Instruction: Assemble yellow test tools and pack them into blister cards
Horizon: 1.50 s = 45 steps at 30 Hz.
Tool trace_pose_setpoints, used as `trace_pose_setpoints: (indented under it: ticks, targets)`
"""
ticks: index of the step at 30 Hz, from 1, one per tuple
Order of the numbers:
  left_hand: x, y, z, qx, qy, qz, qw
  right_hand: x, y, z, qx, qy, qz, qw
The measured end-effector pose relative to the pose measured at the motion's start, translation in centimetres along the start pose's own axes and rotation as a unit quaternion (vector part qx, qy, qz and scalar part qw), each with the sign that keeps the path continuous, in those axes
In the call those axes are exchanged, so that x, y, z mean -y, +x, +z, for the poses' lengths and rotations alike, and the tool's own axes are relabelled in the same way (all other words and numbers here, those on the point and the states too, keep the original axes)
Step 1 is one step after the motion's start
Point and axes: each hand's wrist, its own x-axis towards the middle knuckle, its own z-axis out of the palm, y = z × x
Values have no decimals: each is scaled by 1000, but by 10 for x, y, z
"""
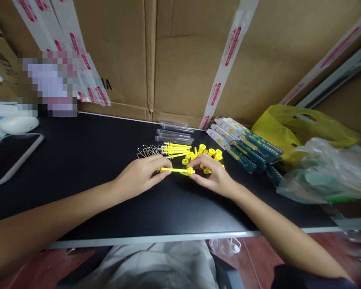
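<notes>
A thin yellow plastic rod (175,170) lies level just above the black table (78,160), held at both ends. My left hand (141,174) pinches its left end. My right hand (212,174) grips the right end, where a small yellow cap (190,171) sits on the rod. Just behind my hands lie several more yellow rods (176,149), a scatter of yellow caps (209,152) and a few metal wire clips (146,150).
Clear plastic tubes (175,134) lie behind the rods. Green-and-white packaged cards (243,146) fan out at right, beside a yellow bag (291,124) and a clear bag (321,172). A tablet (6,156) sits at left. Cardboard boxes (183,52) wall the back.
</notes>
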Motion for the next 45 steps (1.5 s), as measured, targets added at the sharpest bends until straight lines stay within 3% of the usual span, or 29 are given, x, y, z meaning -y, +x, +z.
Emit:
trace_pose_setpoints:
  ticks: [9,15,21,30,36,45]
  targets:
    - [-10,-2,11,42,-13,10,999,12,1,18,29,3,-31,999]
    - [-5,-3,8,41,-44,-83,995,7,-1,5,12,-40,-16,999]
    - [0,1,-1,-27,-102,-151,983,-5,0,-13,-77,-97,39,992]
    - [11,6,-1,-90,-218,-249,939,-7,2,-1,-22,-138,-3,990]
    - [16,7,3,-91,-213,-211,949,-8,4,-3,-18,-160,-17,987]
    - [14,6,2,-79,-260,-220,937,-1,6,12,30,-215,-72,973]
